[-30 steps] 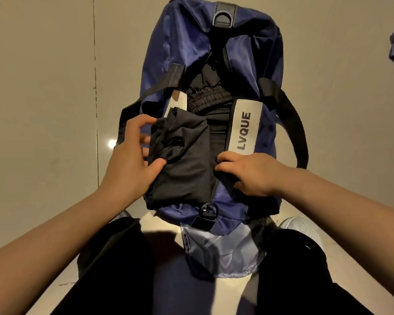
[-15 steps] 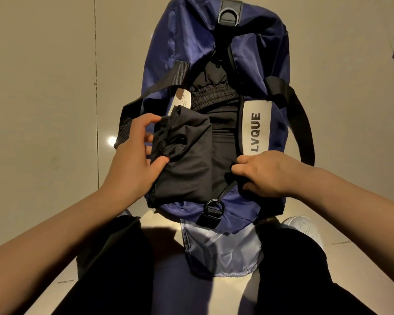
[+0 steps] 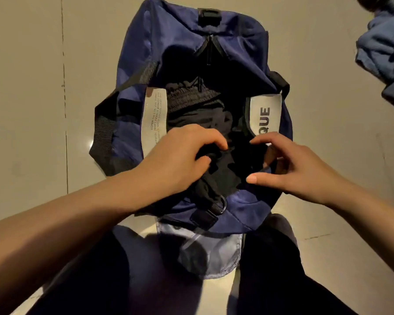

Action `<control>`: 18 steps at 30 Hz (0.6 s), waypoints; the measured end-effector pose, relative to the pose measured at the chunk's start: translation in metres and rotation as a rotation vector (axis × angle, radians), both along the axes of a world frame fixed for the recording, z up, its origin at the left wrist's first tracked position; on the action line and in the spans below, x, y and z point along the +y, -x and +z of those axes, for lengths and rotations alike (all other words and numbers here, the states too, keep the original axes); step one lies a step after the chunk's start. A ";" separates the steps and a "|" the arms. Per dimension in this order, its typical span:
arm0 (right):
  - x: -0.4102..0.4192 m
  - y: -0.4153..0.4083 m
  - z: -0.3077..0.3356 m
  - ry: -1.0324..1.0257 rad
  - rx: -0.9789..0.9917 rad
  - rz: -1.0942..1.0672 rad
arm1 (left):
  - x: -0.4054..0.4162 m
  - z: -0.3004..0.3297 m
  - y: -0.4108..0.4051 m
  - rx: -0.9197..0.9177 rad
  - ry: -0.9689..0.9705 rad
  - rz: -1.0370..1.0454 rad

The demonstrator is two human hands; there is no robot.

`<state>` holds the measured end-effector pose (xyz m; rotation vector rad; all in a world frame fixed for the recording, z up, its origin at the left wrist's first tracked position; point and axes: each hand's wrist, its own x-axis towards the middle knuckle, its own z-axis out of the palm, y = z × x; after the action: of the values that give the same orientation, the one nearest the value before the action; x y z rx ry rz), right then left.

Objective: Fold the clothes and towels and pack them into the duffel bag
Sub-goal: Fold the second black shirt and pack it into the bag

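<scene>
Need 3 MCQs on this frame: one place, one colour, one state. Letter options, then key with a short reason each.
1. Where is the blue cloth?
A. Inside the bag
B. On the floor, upper right
C. Under the left hand

2. What colour is the duffel bag?
A. Navy blue
B. Red
C. Green

3. What state is the bag's top opening in?
A. Zipped shut
B. Open, with a black garment pushed in
C. Open and empty

Key: B, it lies apart from the bag at the frame's upper right. A, the shell is navy. B, the left hand grips black fabric in the open mouth, while the right hand is at its edge.

Close head view, steeply down onto duffel bag (image 3: 248, 210)
</scene>
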<state>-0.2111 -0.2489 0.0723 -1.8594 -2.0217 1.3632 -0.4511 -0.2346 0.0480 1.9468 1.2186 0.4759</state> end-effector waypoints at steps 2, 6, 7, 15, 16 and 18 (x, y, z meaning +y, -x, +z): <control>-0.006 -0.005 -0.003 -0.046 -0.025 -0.022 | 0.009 -0.016 -0.035 0.011 0.068 -0.053; -0.017 -0.013 -0.008 -0.069 -0.114 0.060 | 0.006 -0.056 -0.073 -0.089 0.398 0.071; -0.019 -0.017 -0.010 -0.052 -0.120 0.078 | -0.002 -0.063 -0.070 -0.099 0.369 0.107; -0.049 -0.045 -0.023 0.017 0.089 -0.150 | -0.040 -0.062 -0.042 0.025 0.287 -0.133; -0.053 -0.047 -0.026 0.026 0.114 -0.170 | -0.041 -0.062 -0.045 0.008 0.314 -0.145; -0.057 -0.048 -0.030 0.017 0.146 -0.162 | -0.044 -0.065 -0.050 0.014 0.298 -0.168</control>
<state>-0.1632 -0.3061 0.0422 -1.8256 -1.7554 1.4307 -0.4012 -0.2787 -0.0167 1.7787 1.0570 0.1824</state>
